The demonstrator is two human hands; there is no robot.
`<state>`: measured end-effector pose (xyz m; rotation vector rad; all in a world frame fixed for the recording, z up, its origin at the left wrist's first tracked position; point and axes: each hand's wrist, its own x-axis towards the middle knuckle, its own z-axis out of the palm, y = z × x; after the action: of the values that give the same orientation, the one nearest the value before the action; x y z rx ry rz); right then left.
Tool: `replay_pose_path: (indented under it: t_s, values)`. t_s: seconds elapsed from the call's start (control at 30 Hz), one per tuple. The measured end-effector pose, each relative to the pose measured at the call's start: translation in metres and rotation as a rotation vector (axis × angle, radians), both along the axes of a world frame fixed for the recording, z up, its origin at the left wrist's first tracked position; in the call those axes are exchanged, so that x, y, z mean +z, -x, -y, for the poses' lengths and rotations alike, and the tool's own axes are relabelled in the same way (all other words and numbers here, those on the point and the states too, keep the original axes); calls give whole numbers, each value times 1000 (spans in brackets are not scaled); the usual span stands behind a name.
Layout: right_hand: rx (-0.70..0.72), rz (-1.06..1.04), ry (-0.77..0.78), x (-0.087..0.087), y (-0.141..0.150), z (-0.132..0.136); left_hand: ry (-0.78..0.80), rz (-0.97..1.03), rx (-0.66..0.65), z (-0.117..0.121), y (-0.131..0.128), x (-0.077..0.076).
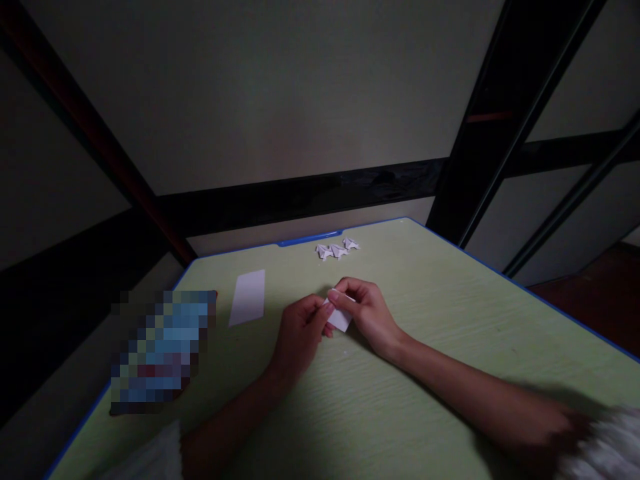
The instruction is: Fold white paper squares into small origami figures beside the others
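Observation:
A small piece of white folded paper (pixel 342 319) is held just above the middle of the table. My left hand (pixel 301 331) pinches its left edge between thumb and fingers. On the other side, my right hand (pixel 373 313) grips the top of the same paper, its thumb pressed near the upper corner. The two thumbs almost meet over it. Part of the paper is hidden behind my fingers. Beyond my hands lie three little folded white paper figures (pixel 337 251), grouped close together.
A flat white paper sheet (pixel 249 298) lies on the pale green table (pixel 430 280), left of my hands. Farther left is a pixelated, blue-toned flat object (pixel 165 350). A blue strip (pixel 310 238) runs along the far edge, close to a cabinet panel (pixel 300 100).

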<state>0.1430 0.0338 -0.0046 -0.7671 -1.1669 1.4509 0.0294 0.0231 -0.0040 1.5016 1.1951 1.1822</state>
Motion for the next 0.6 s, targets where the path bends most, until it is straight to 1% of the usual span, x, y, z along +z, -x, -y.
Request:
replay_pose_path:
  t_s: [0.13,0.27,0.4,0.5,0.6]
  values:
    - [-3,-1,4,-1,-1,-2,-44,10,6,1,1,0]
    - [-62,137,-71,-2,-2,-5,-84,45,91,2,2,1]
    - [-110,274,-138,-1,-2,-3,-67,83,155,1,2,2]
    - [-89,284,-144,1,-1,-2,-27,113,176,0,1,3]
    - [-102,267,-132,1,-2,-2,-18,135,191,-1,0,4]
